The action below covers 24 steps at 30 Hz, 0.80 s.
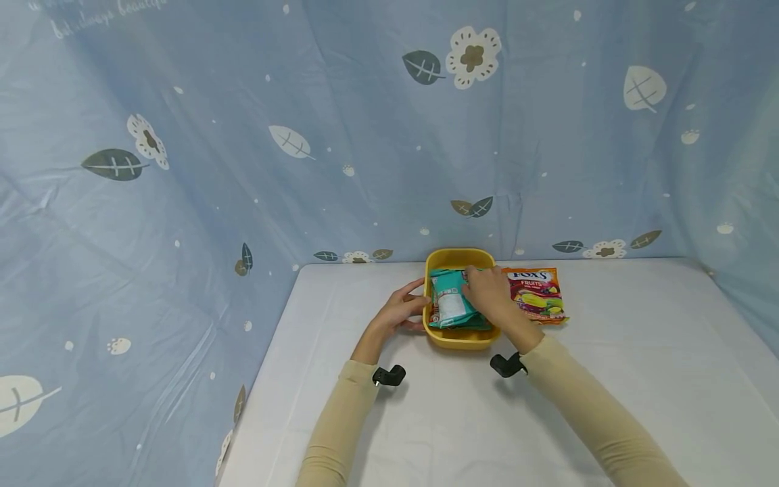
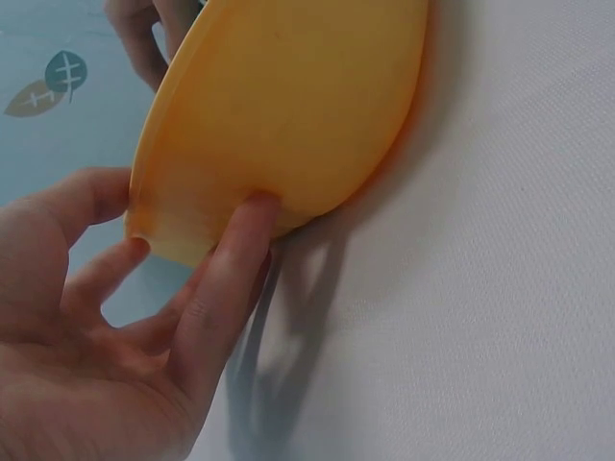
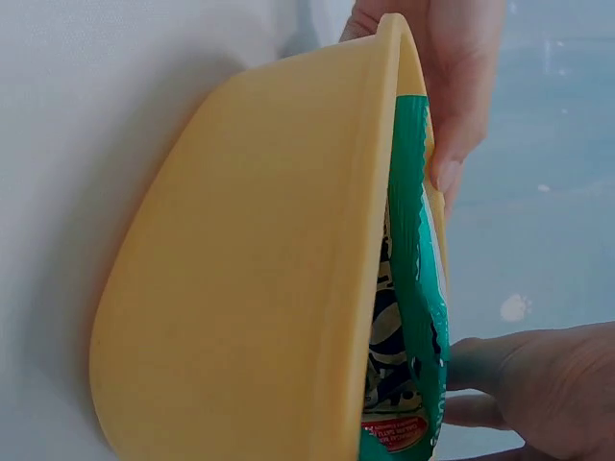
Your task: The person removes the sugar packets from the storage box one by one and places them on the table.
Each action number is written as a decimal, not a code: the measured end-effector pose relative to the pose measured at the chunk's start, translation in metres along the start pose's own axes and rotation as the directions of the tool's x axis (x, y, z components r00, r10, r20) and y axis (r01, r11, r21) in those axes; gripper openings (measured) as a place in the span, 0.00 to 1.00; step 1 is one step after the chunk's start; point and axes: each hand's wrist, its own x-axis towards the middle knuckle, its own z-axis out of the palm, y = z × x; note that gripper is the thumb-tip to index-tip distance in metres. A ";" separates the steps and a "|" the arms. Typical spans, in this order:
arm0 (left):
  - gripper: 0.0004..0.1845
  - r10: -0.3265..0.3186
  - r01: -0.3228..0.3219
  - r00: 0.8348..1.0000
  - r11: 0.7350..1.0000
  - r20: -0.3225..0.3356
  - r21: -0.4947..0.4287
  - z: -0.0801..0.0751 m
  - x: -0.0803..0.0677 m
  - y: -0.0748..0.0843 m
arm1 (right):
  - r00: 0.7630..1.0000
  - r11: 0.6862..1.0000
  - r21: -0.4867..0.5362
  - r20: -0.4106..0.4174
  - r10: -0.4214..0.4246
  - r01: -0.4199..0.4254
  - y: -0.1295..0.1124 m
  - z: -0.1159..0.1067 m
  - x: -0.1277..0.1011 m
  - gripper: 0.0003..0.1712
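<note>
1. We see the yellow tub (image 1: 458,336) standing on the white worktop (image 1: 639,379), near its far edge, between our two hands.
2. Our left hand (image 1: 398,312) rests against the tub's left wall; the left wrist view shows straight fingers (image 2: 226,279) pressing the outer wall just under the rim, thumb (image 2: 82,197) alongside, so this grip is released and flat, not curled round anything.
3. Our right hand (image 1: 489,296) lies over the tub's right side, on top of the teal packet (image 1: 452,304) inside it. Its fingertips touch the packet's far end, yet we cannot tell whether this grip pinches the packet or only presses it.
4. The teal packet lies in the tub with its long axis running from us towards the curtain (image 1: 243,135), leaning against the tub's right wall in the right wrist view (image 3: 415,288). It has a white label panel facing up; the print is too small to read.
5. Just right of the tub, touching or nearly so, lies an orange sweet bag (image 1: 537,294), flat on the worktop, reading "FOX'S FRUITS".
6. A dark printed pack (image 3: 389,370) sits under the teal packet; its writing is unreadable.
</note>
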 end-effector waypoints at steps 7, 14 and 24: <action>0.31 -0.005 0.005 1.000 1.000 -0.006 0.001 0.000 0.000 0.000 | 1.000 0.995 0.103 0.027 0.016 -0.018 -0.003 0.001 -0.002 0.25; 0.30 -0.009 0.009 1.000 1.000 -0.005 0.006 0.000 0.000 -0.001 | 0.994 0.985 0.153 0.087 0.066 -0.079 -0.009 0.004 -0.003 0.24; 0.30 -0.007 0.007 1.000 1.000 -0.015 0.006 0.002 -0.001 0.001 | 0.984 0.965 0.215 0.126 0.128 -0.153 -0.012 0.000 -0.005 0.27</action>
